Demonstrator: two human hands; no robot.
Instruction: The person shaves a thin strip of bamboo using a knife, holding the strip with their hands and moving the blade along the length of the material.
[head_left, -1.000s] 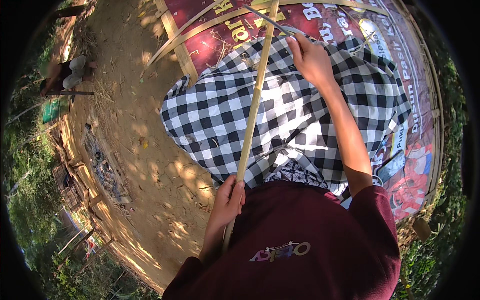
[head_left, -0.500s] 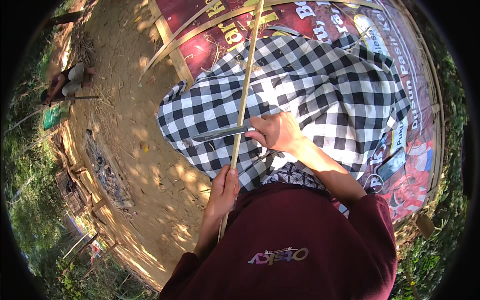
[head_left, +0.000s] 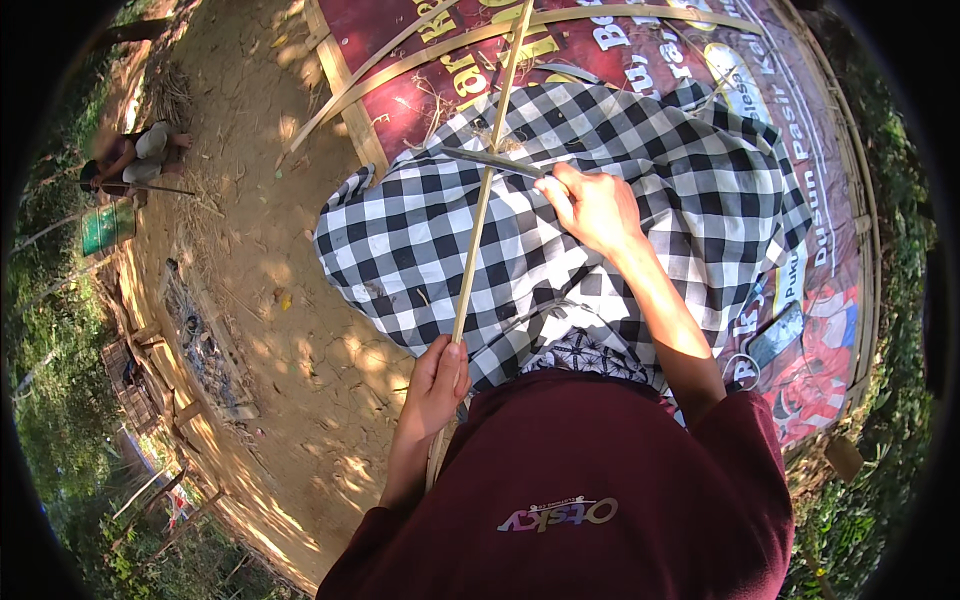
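Observation:
A long, thin strip that looks like bamboo (head_left: 474, 245) runs from beside my body up past the far edge of the cloth. My left hand (head_left: 437, 385) is closed around its near part, thumb on top. In my right hand (head_left: 596, 208) is a knife (head_left: 492, 160), its handle mostly hidden by my fingers. The dark blade points left and lies across the strip near the far end of the cloth. Under both is a black-and-white checked cloth (head_left: 400, 240) spread over my lap and legs.
A printed red banner (head_left: 400, 85) covers the platform ahead and right, with flat pale strips (head_left: 560, 14) across it. Bare earth (head_left: 270, 200) lies to the left. Another person (head_left: 145, 160) sits at the far left beside a green container (head_left: 108, 229).
My right hand has moved the knife away from me along the strip, and the blade now tilts the other way. My left hand keeps its grip and has shifted slightly left.

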